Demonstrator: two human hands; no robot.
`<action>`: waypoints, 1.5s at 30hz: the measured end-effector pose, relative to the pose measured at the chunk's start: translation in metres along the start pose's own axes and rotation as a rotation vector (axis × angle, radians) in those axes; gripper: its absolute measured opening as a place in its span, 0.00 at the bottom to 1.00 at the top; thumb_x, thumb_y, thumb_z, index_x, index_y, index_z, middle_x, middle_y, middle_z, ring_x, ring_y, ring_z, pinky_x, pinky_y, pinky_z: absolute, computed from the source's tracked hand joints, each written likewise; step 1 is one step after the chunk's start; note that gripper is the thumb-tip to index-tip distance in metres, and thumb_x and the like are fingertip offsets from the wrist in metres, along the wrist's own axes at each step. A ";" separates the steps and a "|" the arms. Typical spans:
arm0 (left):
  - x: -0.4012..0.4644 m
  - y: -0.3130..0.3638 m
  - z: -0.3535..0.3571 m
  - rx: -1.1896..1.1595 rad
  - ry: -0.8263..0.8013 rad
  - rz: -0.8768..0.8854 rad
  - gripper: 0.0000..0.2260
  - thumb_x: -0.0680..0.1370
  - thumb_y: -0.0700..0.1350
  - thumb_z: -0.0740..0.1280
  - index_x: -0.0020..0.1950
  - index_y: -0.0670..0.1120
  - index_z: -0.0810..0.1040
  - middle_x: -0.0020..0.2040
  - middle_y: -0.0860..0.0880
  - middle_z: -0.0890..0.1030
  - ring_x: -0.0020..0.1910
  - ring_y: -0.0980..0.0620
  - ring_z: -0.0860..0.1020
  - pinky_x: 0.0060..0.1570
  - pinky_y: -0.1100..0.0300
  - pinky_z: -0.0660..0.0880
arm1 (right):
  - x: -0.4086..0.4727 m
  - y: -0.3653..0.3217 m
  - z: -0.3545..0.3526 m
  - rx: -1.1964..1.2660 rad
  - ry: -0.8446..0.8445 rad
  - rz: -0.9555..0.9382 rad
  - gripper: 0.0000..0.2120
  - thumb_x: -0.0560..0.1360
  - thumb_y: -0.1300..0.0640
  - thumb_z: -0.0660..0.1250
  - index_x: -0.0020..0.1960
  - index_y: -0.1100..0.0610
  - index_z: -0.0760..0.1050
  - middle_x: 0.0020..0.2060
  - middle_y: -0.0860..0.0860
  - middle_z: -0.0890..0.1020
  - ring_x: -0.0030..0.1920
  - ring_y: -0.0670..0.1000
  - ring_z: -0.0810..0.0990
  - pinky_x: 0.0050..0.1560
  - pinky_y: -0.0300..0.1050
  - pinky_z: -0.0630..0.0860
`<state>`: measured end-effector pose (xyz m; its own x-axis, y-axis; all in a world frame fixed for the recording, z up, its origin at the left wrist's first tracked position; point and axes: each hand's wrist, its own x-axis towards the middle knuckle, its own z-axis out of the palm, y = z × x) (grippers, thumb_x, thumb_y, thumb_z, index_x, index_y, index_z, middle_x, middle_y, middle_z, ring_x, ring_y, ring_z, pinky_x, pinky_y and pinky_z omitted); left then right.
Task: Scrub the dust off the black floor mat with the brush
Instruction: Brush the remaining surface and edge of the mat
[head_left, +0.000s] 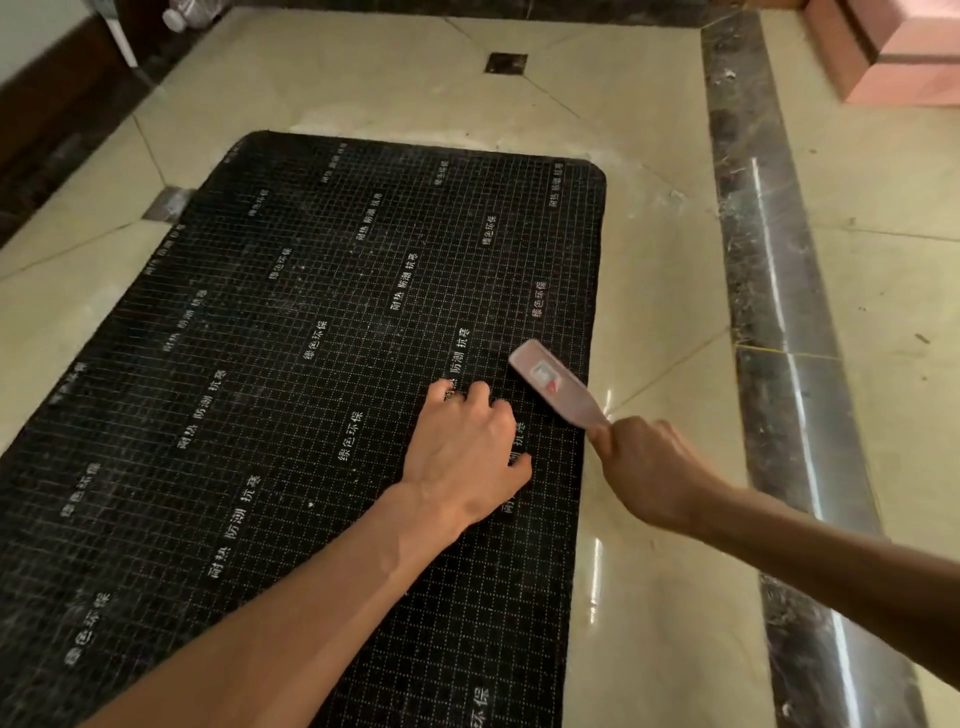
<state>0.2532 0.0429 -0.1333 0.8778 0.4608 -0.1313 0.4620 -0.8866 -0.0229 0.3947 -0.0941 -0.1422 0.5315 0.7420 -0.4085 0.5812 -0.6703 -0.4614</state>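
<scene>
The black floor mat (291, 332) lies flat on the cream tiled floor, printed with a white grid and white characters, with faint grey dust streaks on it. My left hand (467, 447) presses flat on the mat near its right edge, fingers spread, a ring on one finger. My right hand (649, 467) grips the handle of a pink brush (556, 387). The brush head rests on the mat's right edge, just right of my left fingers, and its bristles are hidden underneath.
A dark marble strip (779, 322) runs along the floor to the right of the mat. A pink block (893, 57) stands at the far right corner. A plastic bottle (182, 15) and a dark wooden baseboard (57, 119) sit at the far left. Pale dust lies past the mat's far edge.
</scene>
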 end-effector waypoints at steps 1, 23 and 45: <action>-0.001 0.000 0.001 0.006 0.000 -0.005 0.21 0.78 0.63 0.61 0.54 0.47 0.79 0.55 0.46 0.79 0.49 0.50 0.79 0.71 0.45 0.62 | -0.005 0.001 -0.001 -0.024 -0.013 -0.026 0.24 0.85 0.48 0.51 0.36 0.56 0.72 0.29 0.51 0.78 0.23 0.47 0.73 0.23 0.41 0.73; 0.010 0.003 -0.008 0.023 -0.005 -0.028 0.19 0.81 0.58 0.60 0.56 0.45 0.81 0.54 0.44 0.80 0.47 0.49 0.80 0.67 0.46 0.69 | 0.057 -0.032 -0.046 0.151 0.000 0.192 0.21 0.86 0.51 0.52 0.55 0.69 0.71 0.32 0.55 0.75 0.18 0.46 0.71 0.14 0.34 0.64; 0.011 0.000 -0.012 -0.034 -0.017 -0.027 0.16 0.81 0.58 0.64 0.54 0.48 0.81 0.58 0.47 0.78 0.42 0.53 0.79 0.60 0.52 0.75 | 0.074 -0.032 -0.063 0.184 -0.070 0.269 0.19 0.85 0.55 0.53 0.68 0.70 0.64 0.32 0.57 0.73 0.25 0.51 0.71 0.16 0.36 0.66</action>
<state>0.2644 0.0488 -0.1224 0.8628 0.4834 -0.1479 0.4897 -0.8719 0.0070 0.4542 -0.0176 -0.1079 0.6031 0.5420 -0.5852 0.3015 -0.8341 -0.4619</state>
